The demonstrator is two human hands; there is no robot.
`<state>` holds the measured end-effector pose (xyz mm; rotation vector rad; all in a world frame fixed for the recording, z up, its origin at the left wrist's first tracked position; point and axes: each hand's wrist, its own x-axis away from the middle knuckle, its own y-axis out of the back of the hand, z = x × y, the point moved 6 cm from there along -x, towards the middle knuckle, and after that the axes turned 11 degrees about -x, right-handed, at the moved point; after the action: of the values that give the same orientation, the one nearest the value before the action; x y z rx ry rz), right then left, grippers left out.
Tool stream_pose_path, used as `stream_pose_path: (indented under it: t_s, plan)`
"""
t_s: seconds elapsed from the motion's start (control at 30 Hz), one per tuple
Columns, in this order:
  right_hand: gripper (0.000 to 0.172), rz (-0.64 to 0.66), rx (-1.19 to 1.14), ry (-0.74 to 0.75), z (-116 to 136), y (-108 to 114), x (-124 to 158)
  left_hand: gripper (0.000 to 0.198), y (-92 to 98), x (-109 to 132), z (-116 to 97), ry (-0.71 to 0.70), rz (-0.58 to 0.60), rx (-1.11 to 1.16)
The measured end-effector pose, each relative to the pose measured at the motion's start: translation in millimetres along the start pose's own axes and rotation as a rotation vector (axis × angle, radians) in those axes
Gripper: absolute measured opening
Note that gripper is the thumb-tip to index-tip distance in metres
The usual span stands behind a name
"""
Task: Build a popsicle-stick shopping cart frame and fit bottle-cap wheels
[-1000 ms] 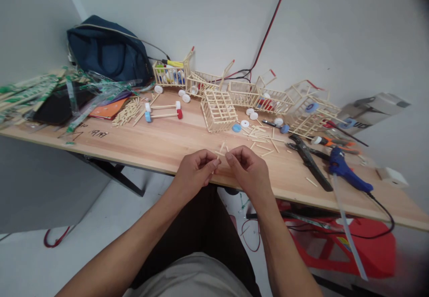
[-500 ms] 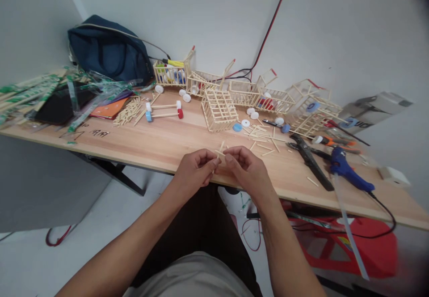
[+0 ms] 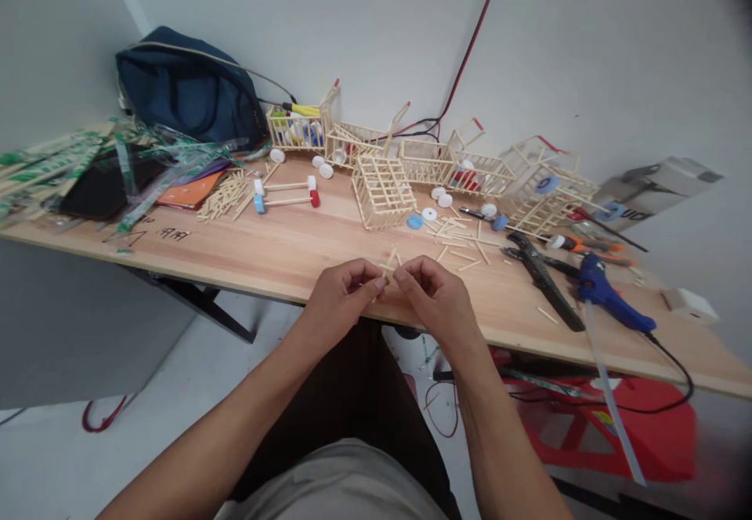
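Observation:
Just above the table's front edge, my left hand point(image 3: 346, 294) pinches a short wooden stick point(image 3: 391, 257) between thumb and fingers. Close beside it, my right hand point(image 3: 435, 294) is closed in a pinch on another thin wooden stick point(image 3: 399, 258). The sticks cross or meet between my fingertips; whether they are joined I cannot tell. Beyond my hands stands a small cage-like frame of wooden sticks point(image 3: 383, 191). Loose short sticks point(image 3: 461, 255) lie to the right of it, with a blue disc point(image 3: 414, 222) and a white disc point(image 3: 429, 213) nearby.
Several stick-built carts point(image 3: 426, 161) line the wall. Two wheeled axles point(image 3: 286, 200) lie left of centre. On the right are black-handled pliers point(image 3: 546, 285) and a blue glue gun point(image 3: 611, 293), its glue stick jutting past the edge. A blue bag point(image 3: 191, 89) stands at the back left.
My hands stay nearly in place, still pinching the sticks. The stick at my right fingertips now stands more upright, and the crossing of the sticks has shifted slightly.

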<state>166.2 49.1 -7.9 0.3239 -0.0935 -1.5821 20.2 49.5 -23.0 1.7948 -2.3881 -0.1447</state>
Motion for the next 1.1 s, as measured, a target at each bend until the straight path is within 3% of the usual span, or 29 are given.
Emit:
stream_pose_path:
  t_s: [0.2, 0.63, 0.87, 1.1]
  plan:
    - [0.021, -0.003, 0.024, -0.024, -1.5, -0.4, 0.3, 0.021, -0.6, -1.3, -0.2, 0.007, 0.04, 0.075]
    - [0.021, 0.004, 0.083, -0.022, -1.1, -6.3, -0.6, 0.013, 2.0, -3.1, 3.8, 0.035, -0.003, 0.112]
    - [0.021, -0.007, 0.096, 0.014, 5.9, -8.5, 3.8, 0.031, 3.6, -3.5, 1.2, -0.013, -0.014, 0.096]
    - [0.019, -0.011, 0.094, 0.02, 4.3, -9.1, 6.5, 0.026, 2.8, -2.9, 1.7, 0.009, -0.058, 0.079]
